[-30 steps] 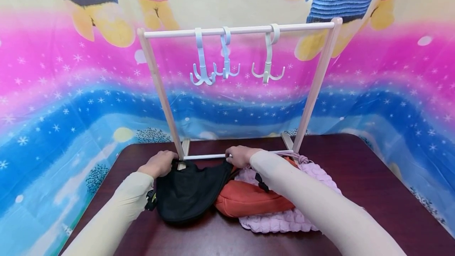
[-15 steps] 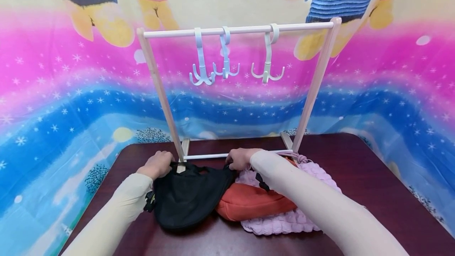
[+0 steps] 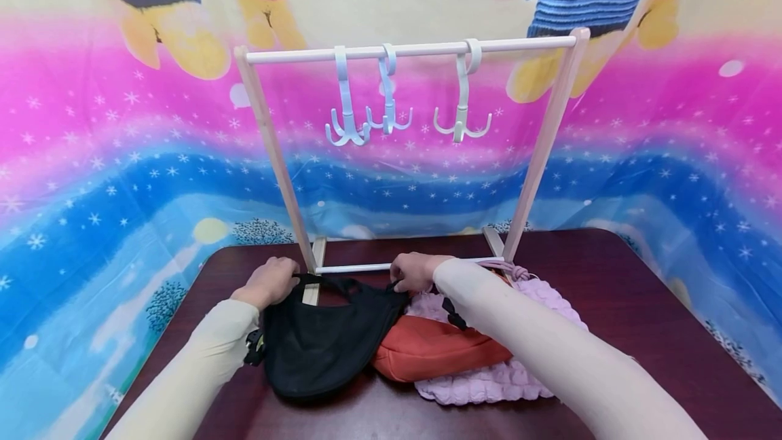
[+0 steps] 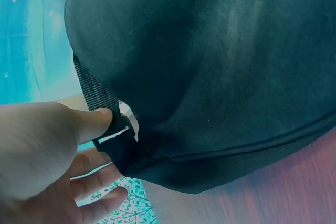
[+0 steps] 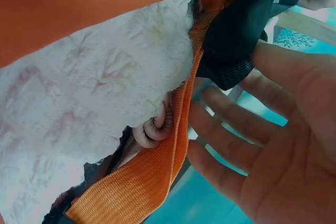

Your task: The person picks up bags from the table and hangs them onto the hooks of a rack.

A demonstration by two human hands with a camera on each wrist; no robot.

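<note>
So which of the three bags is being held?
The black bag, leftmost in the head view: left hand and right hand pinch it; neither holds the red bag or pink bag.

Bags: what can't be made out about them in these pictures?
Head view: the pink bag's middle, hidden by the red bag and right sleeve.
Left wrist view: part of the black bag, cut off by the top and right edges.
Right wrist view: part of the red bag, beyond the top and left edges.

Black bag (image 3: 324, 355) in the grip of 2 hands (image 3: 269, 282) (image 3: 415, 271), red bag (image 3: 427, 353) beside, 3 hooks (image 3: 462, 95) on the rack (image 3: 546, 141).
</note>
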